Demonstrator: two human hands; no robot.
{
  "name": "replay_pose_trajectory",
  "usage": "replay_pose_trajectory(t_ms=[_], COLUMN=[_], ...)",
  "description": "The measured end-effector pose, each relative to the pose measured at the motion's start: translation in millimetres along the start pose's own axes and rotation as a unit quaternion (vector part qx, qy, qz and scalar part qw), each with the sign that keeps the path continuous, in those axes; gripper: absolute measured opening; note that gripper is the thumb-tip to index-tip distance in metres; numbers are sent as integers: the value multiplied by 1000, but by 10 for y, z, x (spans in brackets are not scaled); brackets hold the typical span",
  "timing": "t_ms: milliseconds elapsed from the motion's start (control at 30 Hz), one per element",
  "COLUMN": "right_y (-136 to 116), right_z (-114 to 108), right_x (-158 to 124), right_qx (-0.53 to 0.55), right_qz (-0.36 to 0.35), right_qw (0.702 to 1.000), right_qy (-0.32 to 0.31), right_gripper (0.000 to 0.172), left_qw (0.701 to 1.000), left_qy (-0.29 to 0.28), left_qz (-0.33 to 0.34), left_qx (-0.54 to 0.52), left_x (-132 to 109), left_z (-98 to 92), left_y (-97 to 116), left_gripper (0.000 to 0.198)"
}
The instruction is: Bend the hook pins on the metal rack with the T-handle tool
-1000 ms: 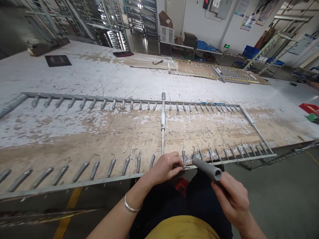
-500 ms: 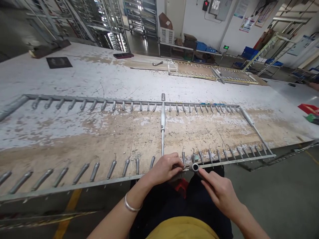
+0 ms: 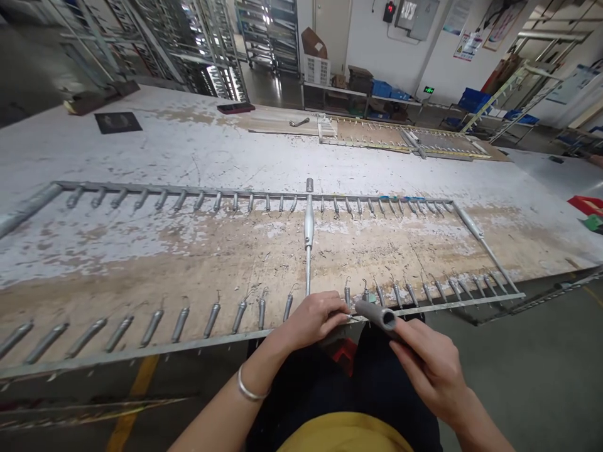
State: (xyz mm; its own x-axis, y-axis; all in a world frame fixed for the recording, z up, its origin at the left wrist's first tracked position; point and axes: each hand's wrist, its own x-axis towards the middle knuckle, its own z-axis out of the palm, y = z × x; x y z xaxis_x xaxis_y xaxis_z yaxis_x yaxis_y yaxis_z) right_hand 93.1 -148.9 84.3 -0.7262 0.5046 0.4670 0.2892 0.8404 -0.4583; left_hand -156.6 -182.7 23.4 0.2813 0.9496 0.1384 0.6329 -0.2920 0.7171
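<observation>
A long grey metal frame (image 3: 141,349) lies on the worn table (image 3: 188,144), with several springs (image 3: 210,319) hooked along its near and far rails and a centre rod (image 3: 308,232) across it. My left hand (image 3: 313,320) is closed in a pinch on the near rail, just right of the centre rod, and a bracelet sits on its wrist. My right hand (image 3: 431,367) grips a grey metal tube (image 3: 375,312) whose far end rests against the near rail beside my left fingers.
A second frame (image 3: 400,135) lies at the far end of the table, with a small tool (image 3: 298,121) next to it. Metal racks (image 3: 198,44) and blue bins (image 3: 473,99) stand behind. A red box (image 3: 584,204) sits at the right, and a red object (image 3: 345,351) lies under the table edge.
The tube swung in my right hand: first its open end faced right, then it pointed at me on the rail, and now it lies angled again with the open end lower right.
</observation>
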Motion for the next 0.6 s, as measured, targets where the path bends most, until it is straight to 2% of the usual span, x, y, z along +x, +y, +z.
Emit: replay_pose_trajectory(t_ms=[67, 167, 200, 233, 367, 400, 533, 600], right_y=[-2, 0, -6, -14, -33, -25, 19, 23], right_z=[14, 44, 46, 42, 30, 38, 62, 51], right_x=[-2, -1, 1, 2, -3, -6, -2, 5], right_qx=[-14, -80, -83, -70, 12, 4, -49, -18], right_qz=[2, 13, 12, 8, 3, 8, 33, 22], right_qw=[1000, 991, 990, 992, 1000, 1000, 995, 998], right_qy=[-12, -107, -116, -104, 27, 26, -82, -51], right_gripper=[45, 39, 38, 39, 45, 44, 39, 42], left_qw=[1000, 1000, 1000, 1000, 1000, 1000, 1000, 999], left_qy=[-2, -3, -2, 1, 16, 15, 8, 11], left_qz=[0, 2, 3, 2, -4, -5, -8, -11], left_qx=[8, 18, 21, 22, 25, 25, 27, 34], left_x=[4, 4, 4, 3, 2, 2, 4, 5], left_z=[-3, -5, -4, 0, 23, 27, 31, 29], left_y=[9, 20, 21, 21, 12, 8, 0, 4], left_gripper=[18, 20, 20, 20, 21, 21, 21, 21])
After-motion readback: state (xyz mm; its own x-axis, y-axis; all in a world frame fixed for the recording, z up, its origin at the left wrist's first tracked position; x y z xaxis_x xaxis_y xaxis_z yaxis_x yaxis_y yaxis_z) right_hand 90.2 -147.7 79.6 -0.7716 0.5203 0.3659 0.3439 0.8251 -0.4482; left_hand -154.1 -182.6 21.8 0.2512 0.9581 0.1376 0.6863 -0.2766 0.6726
